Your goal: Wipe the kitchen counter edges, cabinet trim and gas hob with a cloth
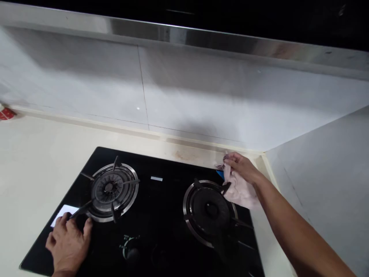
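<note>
A pale pink cloth point(239, 189) is bunched in my right hand point(240, 166), whose fingers pinch it at the back right corner of the black glass gas stove point(164, 215). The cloth hangs over the stove's edge, close to the right burner point(211, 209). A small blue patch point(220, 174) shows beside the cloth; I cannot make out what it is. My left hand point(69, 242) rests on the front left of the glass with its fingers spread, just in front of the left burner point(111, 190). Nothing shows in that hand.
A range hood point(184, 34) with a metal edge juts out overhead. Behind the stove is a tiled wall point(187, 92), and another wall point(325, 161) closes the right side. Brownish stains mark the cream counter point(43, 154) behind the stove. A red object point(6, 113) stands far left.
</note>
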`<action>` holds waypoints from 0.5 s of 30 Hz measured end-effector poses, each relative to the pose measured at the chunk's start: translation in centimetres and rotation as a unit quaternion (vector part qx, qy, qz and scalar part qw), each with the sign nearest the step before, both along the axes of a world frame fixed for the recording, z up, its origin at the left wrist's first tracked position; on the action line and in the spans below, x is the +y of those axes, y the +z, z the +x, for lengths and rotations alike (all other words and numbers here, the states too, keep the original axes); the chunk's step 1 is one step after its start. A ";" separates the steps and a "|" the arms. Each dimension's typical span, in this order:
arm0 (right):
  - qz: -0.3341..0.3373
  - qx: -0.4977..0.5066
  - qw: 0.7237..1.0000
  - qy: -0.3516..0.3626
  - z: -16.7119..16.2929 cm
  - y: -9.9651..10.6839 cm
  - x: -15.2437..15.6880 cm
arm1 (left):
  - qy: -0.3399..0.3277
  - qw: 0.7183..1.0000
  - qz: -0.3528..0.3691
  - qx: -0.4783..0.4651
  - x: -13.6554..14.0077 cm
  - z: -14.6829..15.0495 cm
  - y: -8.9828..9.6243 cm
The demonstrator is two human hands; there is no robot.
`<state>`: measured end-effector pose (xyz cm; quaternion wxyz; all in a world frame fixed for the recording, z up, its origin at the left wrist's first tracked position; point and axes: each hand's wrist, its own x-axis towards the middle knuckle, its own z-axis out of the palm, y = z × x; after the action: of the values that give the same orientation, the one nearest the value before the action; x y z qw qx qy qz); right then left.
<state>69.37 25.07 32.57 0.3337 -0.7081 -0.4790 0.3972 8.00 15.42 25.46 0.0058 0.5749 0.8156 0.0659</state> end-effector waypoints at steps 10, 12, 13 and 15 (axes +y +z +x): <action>-0.005 -0.007 0.987 0.161 -7.4 1.1 4.0 | 0.021 1.000 -0.011 -0.012 0.4 0.5 0.8; -0.066 -0.091 0.957 0.266 -9.5 -0.7 4.3 | 0.016 1.000 -0.005 -0.014 0.3 0.6 0.9; -0.082 -0.124 0.942 0.302 -10.4 -1.5 4.4 | 0.013 1.000 -0.002 -0.014 0.3 0.6 0.9; -0.088 -0.164 0.924 0.332 -11.8 -2.5 4.6 | 0.012 1.000 0.000 -0.015 0.3 0.6 0.9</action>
<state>57.59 29.64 30.02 0.0351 -0.5903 -0.6979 0.4041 8.62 15.71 26.37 0.0169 0.5641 0.8222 0.0743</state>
